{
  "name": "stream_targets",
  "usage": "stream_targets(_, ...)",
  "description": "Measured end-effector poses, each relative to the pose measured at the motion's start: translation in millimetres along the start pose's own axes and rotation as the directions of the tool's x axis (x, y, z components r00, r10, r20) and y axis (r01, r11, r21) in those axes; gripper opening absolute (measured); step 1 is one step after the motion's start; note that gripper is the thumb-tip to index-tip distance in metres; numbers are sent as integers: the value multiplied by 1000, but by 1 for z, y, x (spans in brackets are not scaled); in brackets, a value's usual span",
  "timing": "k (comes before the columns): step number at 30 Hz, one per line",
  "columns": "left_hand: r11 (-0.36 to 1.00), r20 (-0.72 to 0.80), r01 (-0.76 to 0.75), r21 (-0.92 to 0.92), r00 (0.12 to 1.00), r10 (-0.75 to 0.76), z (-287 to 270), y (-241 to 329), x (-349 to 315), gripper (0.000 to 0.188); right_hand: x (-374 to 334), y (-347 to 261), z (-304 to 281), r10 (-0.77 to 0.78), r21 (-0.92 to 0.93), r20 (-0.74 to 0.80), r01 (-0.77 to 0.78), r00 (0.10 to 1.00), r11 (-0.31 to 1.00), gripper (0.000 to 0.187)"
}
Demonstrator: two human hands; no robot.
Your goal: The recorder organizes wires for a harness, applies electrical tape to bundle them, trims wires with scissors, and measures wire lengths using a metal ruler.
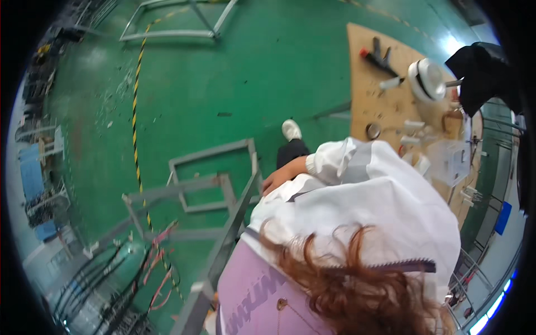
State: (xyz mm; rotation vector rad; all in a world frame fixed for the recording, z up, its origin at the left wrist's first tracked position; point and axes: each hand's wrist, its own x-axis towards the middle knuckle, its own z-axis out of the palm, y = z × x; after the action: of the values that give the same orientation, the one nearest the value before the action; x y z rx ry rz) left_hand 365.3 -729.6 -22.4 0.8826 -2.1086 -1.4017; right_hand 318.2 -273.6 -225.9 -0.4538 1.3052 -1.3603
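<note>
My right hand [283, 176] comes out of a white sleeve [335, 159] bent across my front. It lies low over my dark trouser leg [292, 152], with its fingers pointing down and to the left. No object shows in it, and its underside is partly hidden by the white jacket. Close beside the fingertips runs a grey metal bar [237, 215], part of a frame of square tubing [212, 147]; whether the fingers touch it I cannot tell. My left hand is out of view.
On the right, a wooden table [365, 92] holds a black clamp-like tool [381, 60], white spool-like rolls [430, 79], a round tin [373, 130] and a clear plastic box [449, 159]. Black cables [106, 273] lie lower left. Yellow-black tape [134, 120] crosses the green floor; another metal frame [167, 37] stands beyond.
</note>
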Motion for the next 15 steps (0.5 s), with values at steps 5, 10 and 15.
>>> stream_targets(5, 997, 404, -23, 76, 915, -10, 138, -3, 24, 29, -82, -20, -96, -51, -179, -493, -44, 869, 983, 38)
stream_targets(10, 978, 783, -155, 140, 622, -14, 302, -28, 78, 31, -143, -2, -187, 33, -15, -823, -79, 567, 997, 29)
stream_targets(15, 943, 975, -313, 115, 215, -47, 496, -56, 111, 35, -198, -30, -261, 71, 9, -921, -161, 383, 987, 26)
